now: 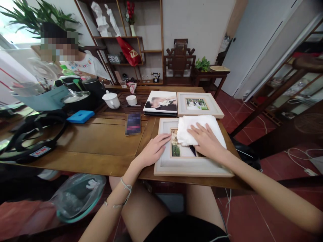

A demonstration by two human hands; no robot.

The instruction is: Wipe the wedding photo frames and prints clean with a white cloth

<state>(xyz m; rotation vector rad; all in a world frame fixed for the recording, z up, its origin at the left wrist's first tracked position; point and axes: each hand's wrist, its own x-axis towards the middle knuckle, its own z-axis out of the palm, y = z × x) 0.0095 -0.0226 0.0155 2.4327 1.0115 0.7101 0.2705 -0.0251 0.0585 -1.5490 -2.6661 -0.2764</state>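
Hands apart, palms down, fingers extended: left hand [155, 148] on the picture frame's [164, 165] left side, right hand [205, 138] flat on white cloth [183, 129] over its upper right. Frame near bench's [101, 137] front edge; second frame [213, 104] just behind, open room left. Forearms angle inward.

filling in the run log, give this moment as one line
left hand: on rectangular pale-wood picture frame | right hand: flat on fluffy white cloth, covering part of frame | beyond: second pale-wood frame
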